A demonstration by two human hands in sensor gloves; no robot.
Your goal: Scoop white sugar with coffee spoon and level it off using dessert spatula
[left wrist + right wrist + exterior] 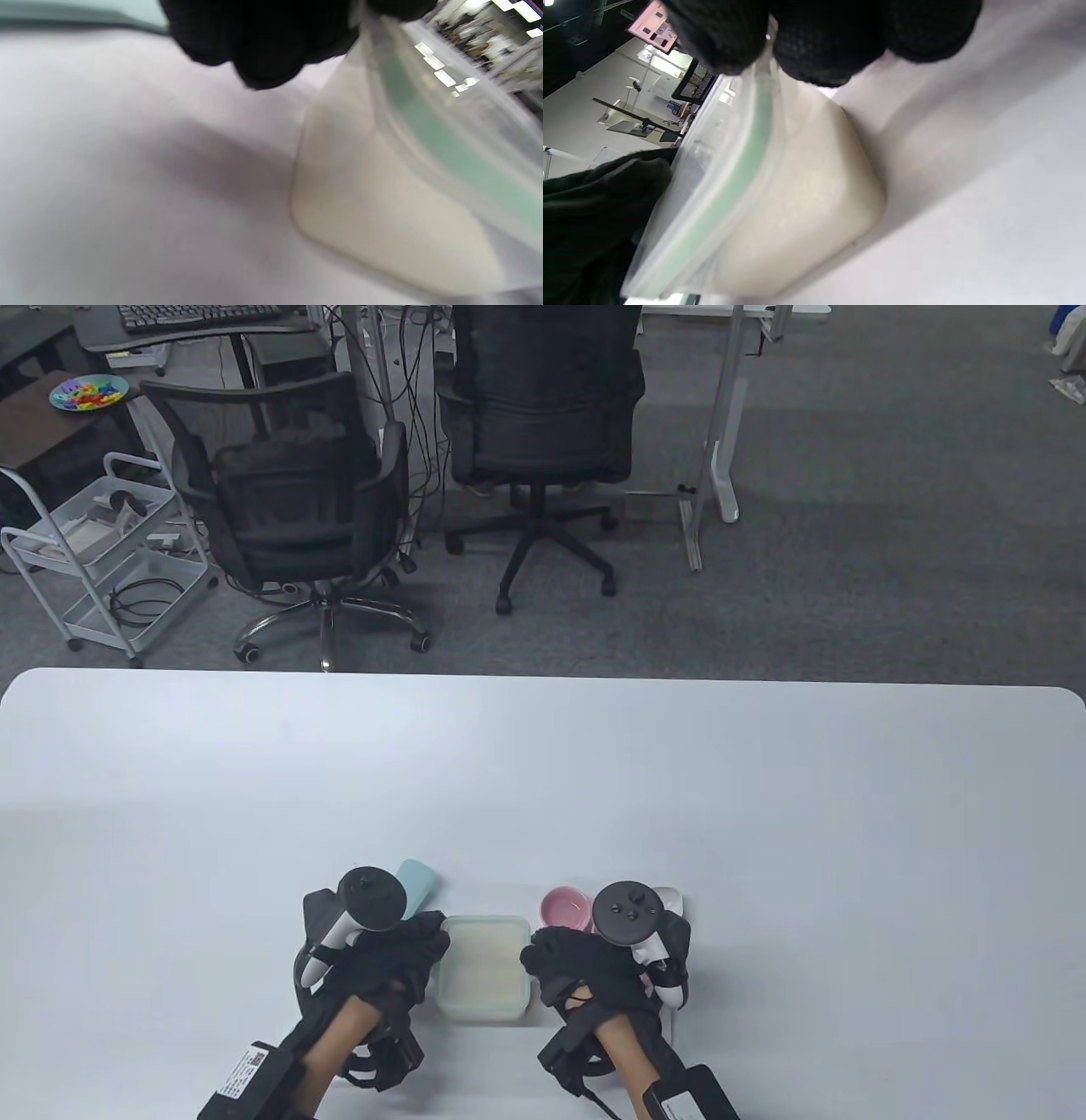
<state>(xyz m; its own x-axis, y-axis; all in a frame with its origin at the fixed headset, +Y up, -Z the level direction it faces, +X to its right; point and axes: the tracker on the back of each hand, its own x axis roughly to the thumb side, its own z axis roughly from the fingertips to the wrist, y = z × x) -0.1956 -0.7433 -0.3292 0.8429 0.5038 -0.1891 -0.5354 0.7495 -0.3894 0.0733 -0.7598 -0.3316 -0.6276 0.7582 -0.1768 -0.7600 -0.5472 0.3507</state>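
Table (543,780) first: lidded sugar container (484,966) sits near its 6 o'clock edge, lid w/ green seal on, so no scooping or levelling done yet, by my read. Left hand (392,963) grips container's 9 o'clock side, right hand (577,967) its 3 o'clock side, fingertips (814,51) at lid rim. Mint object (417,886) at 11 o'clock of container, poss. the spatula; pink cup (566,909) at 1 o'clock; spoon not made out.

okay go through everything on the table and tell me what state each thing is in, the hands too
sugar container: lidded, upright on table, holds white sugar.
left hand: fingers touching the container's left side.
right hand: fingers on the container's lid edge, right side.
pink bowl: upright, looks empty.
mint spatula: lying flat, partly hidden.
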